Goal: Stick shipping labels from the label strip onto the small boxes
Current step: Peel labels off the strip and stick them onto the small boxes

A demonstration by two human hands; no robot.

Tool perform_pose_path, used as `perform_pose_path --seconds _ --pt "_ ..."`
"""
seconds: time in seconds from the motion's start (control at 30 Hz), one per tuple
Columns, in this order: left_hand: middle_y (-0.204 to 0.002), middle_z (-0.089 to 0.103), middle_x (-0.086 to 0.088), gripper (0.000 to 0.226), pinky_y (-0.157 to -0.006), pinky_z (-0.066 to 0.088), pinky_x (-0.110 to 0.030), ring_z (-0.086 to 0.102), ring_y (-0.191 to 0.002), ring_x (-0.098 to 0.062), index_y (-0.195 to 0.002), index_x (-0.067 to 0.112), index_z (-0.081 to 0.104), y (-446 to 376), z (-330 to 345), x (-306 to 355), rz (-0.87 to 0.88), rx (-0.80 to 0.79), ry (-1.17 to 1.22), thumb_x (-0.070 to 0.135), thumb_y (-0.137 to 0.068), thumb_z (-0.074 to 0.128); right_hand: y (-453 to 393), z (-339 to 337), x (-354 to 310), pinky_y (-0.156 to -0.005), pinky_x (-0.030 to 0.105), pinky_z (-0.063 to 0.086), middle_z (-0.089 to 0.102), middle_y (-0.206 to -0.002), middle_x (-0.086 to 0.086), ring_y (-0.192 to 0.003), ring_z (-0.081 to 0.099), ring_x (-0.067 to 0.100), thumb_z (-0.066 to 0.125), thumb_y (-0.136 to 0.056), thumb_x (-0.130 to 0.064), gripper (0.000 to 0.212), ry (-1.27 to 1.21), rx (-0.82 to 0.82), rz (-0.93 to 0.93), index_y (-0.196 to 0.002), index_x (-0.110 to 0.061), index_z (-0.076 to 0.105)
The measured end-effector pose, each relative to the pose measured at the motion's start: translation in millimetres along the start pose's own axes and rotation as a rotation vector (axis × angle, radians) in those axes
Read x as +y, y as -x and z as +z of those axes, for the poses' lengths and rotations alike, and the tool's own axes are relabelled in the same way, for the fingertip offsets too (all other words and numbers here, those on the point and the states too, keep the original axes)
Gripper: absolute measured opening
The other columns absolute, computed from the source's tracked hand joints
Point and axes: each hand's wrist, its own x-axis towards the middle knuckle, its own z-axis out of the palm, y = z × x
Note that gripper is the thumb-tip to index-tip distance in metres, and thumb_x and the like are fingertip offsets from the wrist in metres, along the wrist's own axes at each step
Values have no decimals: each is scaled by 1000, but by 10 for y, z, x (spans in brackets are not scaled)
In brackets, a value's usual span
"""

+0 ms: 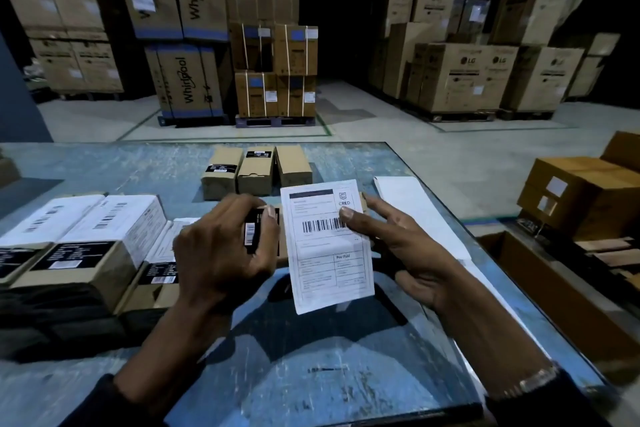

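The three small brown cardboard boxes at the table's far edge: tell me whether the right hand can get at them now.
Probably not yet. The right hand is pinching the white shipping label, which is in front of those three boxes. Nothing else blocks the way.

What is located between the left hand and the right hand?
In the head view, a white shipping label over a small brown cardboard box lies between the left hand and right hand.

The shipping label (329, 246) is matt white printed paper; the small boxes (256, 170) are plain brown cardboard; the table (329, 357) is glossy, scratched blue.
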Motion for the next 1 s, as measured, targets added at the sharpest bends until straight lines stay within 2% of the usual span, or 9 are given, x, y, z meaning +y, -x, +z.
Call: perform_pose_path --seconds 0.07,0.17,0.27,0.4,0.57,0.73,0.83,0.9,1.0 --pt "-86 66 6 23 -56 38 -26 59 -69 -15 -92 20 67 -91 2 15 -84 3 104 38 -100 56 -140 7 -123 -112 60 50 78 -126 10 -128 69 37 84 -84 -32 58 33 -41 -39 -138 -23 67" --pt "-103 69 5 43 -73 51 -32 66 -90 -16 -110 29 64 -302 -36 101 -361 -56 349 67 -97 49 -333 37 -301 -106 59 54 79 -122 13 -111 73 30 86 -80 -30 57 52 -13 -123 -133 -19 67" --pt "-101 69 7 68 -86 53 -42 66 -93 -16 -117 39 56 -568 42 19 -526 -280 349 94 -79 46 -539 90 -368 -102 56 57 80 -118 12 -103 74 25 87 -78 -32 56 53 41 -188 -128 -20 66" --pt "-108 69 8 80 -94 59 -50 71 -99 -18 -117 41 55 -699 297 -177 -673 -383 496 96 -60 67 -795 142 -279 -100 53 58 81 -115 12 -100 76 23 83 -89 -31 41 74 93 -204 -125 -21 66" --pt "-105 74 4 77 -79 65 -47 74 -93 -18 -115 41 60 -589 359 -402 -612 -276 472 85 -56 83 -864 182 -75 -99 56 59 80 -117 10 -112 76 31 75 -97 -33 34 75 71 -215 -125 -18 63" --pt "-109 76 11 76 -87 65 -42 74 -97 -6 -124 35 60 -538 339 -296 -612 -234 598 65 -59 86 -762 321 73 -89 28 59 78 -119 -6 -111 75 9 59 -106 -43 22 208 83 -311 -122 -28 57" --pt "-120 71 12 85 -91 62 -33 69 -97 2 -137 37 53 -486 329 -186 -578 -264 580 68 -63 79 -689 386 125 -85 21 57 76 -116 -7 -106 73 5 60 -106 -39 22 182 154 -414 -122 -24 56" --pt "-134 64 10 101 -98 56 -33 65 -108 -1 -151 36 42 -442 337 -124 -534 -289 509 79 -66 77 -667 401 138 -85 23 57 75 -114 -6 -105 73 9 68 -102 -39 27 164 186 -471 -124 -27 57" --pt "-154 54 7 113 -107 48 -38 56 -124 -11 -154 37 33 -354 347 -21 -520 -240 415 91 -62 69 -662 406 161 -101 44 58 70 -122 1 -117 69 21 73 -91 -49 42 220 219 -540 -128 -37 56"
